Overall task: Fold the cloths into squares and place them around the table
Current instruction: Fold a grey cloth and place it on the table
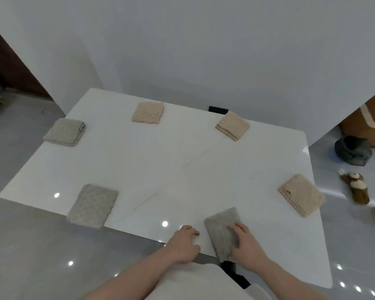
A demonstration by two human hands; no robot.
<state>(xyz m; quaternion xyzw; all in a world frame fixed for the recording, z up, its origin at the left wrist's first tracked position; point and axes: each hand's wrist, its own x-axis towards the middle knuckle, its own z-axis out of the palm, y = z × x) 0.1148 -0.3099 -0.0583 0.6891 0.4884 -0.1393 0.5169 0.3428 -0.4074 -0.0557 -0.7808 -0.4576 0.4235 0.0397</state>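
Resting at the near edge of the white tabletop [160, 152], the grey cloth [222, 226] lies under the right hand [246, 245], whose straight fingers [238, 229] press it flat. The left hand [183, 245] sits just beside it, loosely curled, holding nothing. Five folded cloths ring the tabletop.

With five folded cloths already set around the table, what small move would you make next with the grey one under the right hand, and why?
Probably slide the grey cloth slightly further onto the table, then release. The right hand rests on it, and its near end overhangs the table edge. The left hand rests beside it on the table.
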